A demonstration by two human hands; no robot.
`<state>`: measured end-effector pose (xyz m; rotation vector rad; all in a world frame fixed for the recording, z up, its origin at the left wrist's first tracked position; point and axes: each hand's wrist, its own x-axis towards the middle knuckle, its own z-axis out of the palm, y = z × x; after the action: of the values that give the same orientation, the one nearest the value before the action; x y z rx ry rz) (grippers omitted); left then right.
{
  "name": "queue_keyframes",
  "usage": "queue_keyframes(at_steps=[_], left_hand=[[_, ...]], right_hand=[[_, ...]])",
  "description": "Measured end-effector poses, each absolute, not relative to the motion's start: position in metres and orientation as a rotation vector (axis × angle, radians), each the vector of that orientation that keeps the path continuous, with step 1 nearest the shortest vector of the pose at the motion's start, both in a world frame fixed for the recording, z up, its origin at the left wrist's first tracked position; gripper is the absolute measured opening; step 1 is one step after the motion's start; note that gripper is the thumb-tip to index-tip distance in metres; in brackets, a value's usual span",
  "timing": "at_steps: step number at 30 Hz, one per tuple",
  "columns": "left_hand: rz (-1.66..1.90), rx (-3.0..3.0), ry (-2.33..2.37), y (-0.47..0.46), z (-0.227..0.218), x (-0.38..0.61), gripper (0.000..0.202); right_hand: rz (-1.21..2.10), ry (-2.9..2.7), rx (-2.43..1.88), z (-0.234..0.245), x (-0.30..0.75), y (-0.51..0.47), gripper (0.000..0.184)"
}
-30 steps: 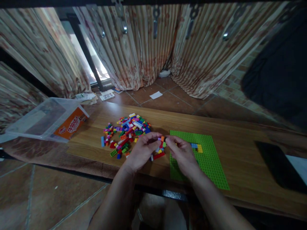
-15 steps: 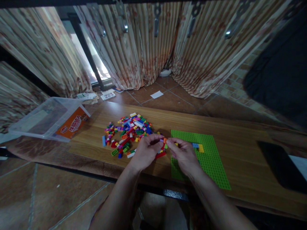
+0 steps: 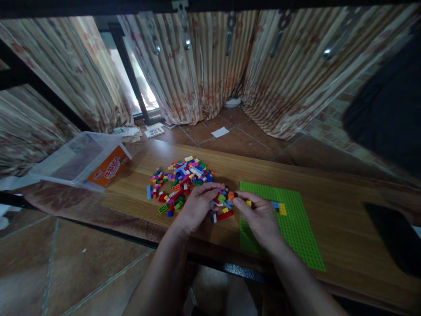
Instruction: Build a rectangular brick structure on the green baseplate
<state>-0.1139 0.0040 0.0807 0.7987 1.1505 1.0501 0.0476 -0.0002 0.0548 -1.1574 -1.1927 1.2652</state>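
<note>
My right hand is over the left part of the green baseplate, with an orange toy brick pinched at its fingertips. Just to the left, my left hand is curled with thumb and index finger close together; what lies between them is too small to make out. Under and between the fingertips are loose bricks, among them a light green brick and a long red brick. Blue bricks and a yellow brick sit on the baseplate, partly behind my right hand.
A heap of mixed bricks spreads over the wooden table left of my hands. A clear plastic bin with an orange label stands at the left end. A dark flat object lies at the right. Curtains hang beyond.
My hands have drawn slightly apart, showing more of the bricks between them. The orange brick stays at my right fingertips. The whole view has shifted a little.
</note>
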Motion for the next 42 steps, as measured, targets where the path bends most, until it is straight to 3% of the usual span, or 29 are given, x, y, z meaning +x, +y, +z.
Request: queue_keyframes(at_steps=[4, 7, 10, 25, 31, 37, 42], left_hand=[[0.979, 0.897, 1.127, 0.003, 0.084, -0.117, 0.035], [0.859, 1.016, 1.036, 0.000, 0.087, -0.117, 0.045], [0.808, 1.044, 0.969, -0.002, 0.090, -0.115, 0.041], [0.788, 0.825, 0.986, -0.002, 0.088, -0.117, 0.037], [0.853, 1.143, 1.396, 0.008, 0.078, -0.143, 0.041], [0.585, 1.510, 1.979, 0.013, 0.071, -0.160, 0.031], [0.564, 1.525, 2.055, 0.013, 0.069, -0.158, 0.029]], right_hand=[[0.796, -1.630, -1.100, 0.056, 0.049, -0.006, 0.014], [0.697, -1.735, -1.076, 0.058, 0.049, -0.009, 0.015], [0.634, -1.787, -1.074, 0.059, 0.049, -0.010, 0.015], [0.819, -1.780, -1.042, 0.060, 0.051, -0.007, 0.011], [0.659, -1.847, -1.202, 0.042, 0.049, 0.000, 0.014], [0.506, -2.038, -1.316, 0.036, 0.043, 0.005, 0.019], [0.470, -2.113, -1.378, 0.035, 0.038, 0.007, 0.020]])
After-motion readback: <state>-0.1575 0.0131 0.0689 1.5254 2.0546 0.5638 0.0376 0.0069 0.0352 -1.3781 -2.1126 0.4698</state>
